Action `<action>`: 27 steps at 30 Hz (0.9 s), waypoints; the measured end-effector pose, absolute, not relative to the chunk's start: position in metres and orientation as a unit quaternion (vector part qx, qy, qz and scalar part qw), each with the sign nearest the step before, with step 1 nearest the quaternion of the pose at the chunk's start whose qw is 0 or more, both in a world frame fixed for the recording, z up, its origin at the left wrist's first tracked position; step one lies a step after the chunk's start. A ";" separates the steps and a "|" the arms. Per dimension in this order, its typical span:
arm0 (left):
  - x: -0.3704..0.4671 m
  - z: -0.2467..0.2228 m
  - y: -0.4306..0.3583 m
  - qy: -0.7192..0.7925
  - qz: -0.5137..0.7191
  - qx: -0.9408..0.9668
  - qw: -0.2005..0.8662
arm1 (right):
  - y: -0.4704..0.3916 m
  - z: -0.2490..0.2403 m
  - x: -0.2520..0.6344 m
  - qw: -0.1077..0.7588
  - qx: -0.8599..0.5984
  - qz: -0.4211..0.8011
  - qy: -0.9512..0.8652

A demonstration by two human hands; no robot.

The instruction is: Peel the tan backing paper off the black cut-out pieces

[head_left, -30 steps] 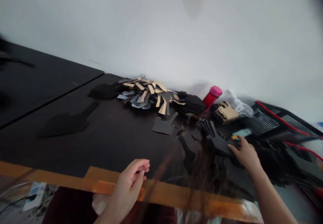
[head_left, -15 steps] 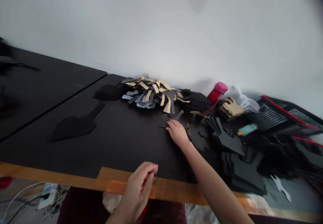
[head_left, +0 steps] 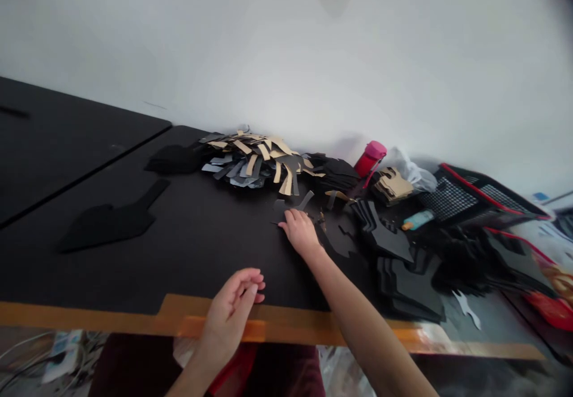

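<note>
My right hand [head_left: 301,230] reaches out over the black table, its fingers curled down onto a dark grey cut-out piece [head_left: 279,208]. Part of that piece is hidden under the hand, and a narrow strip of it shows beyond the fingers. Nearer the table's front edge, my left hand [head_left: 233,307] hovers with loosely bent fingers, a gap beside the thumb and nothing visible in it. A black piece with a long tab [head_left: 110,225] lies flat to the left. Behind my right hand is a heap of black, grey and tan cut strips [head_left: 257,161].
Stacked dark cut pieces [head_left: 414,283] lie on the right, near a small white tool [head_left: 467,310] and a light blue bottle [head_left: 419,220]. Farther back are a red bottle [head_left: 369,159], tan pieces [head_left: 394,185] and a black mesh basket [head_left: 454,197]. Brown tape [head_left: 134,319] covers the front edge.
The view has swung right, so things appear farther left. My left hand's fingers have loosened and spread a little. My right hand stays on the same dark piece.
</note>
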State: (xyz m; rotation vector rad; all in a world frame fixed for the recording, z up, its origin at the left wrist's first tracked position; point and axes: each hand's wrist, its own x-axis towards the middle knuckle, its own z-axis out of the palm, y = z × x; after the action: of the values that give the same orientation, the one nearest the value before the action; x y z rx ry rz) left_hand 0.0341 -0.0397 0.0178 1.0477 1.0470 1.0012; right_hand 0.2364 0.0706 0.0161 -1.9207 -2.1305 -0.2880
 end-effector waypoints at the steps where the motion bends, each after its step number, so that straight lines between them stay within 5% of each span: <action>1: 0.035 0.018 -0.041 0.455 0.442 0.452 0.626 | 0.071 0.017 0.239 0.131 -0.649 -0.098 -0.743; 15: 0.033 0.037 -0.040 0.406 0.560 0.292 0.660 | -0.050 0.042 0.143 0.389 -0.490 -0.015 -0.780; 27: 0.029 0.025 -0.051 0.421 0.541 0.296 0.665 | -0.064 0.047 0.147 0.418 -0.527 0.106 -0.732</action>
State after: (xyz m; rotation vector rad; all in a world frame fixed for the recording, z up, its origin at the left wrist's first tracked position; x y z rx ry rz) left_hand 0.0293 -0.0508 0.0252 0.6696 0.9516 1.2227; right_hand 0.1474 -0.0640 0.0474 -1.3235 -1.8373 0.2658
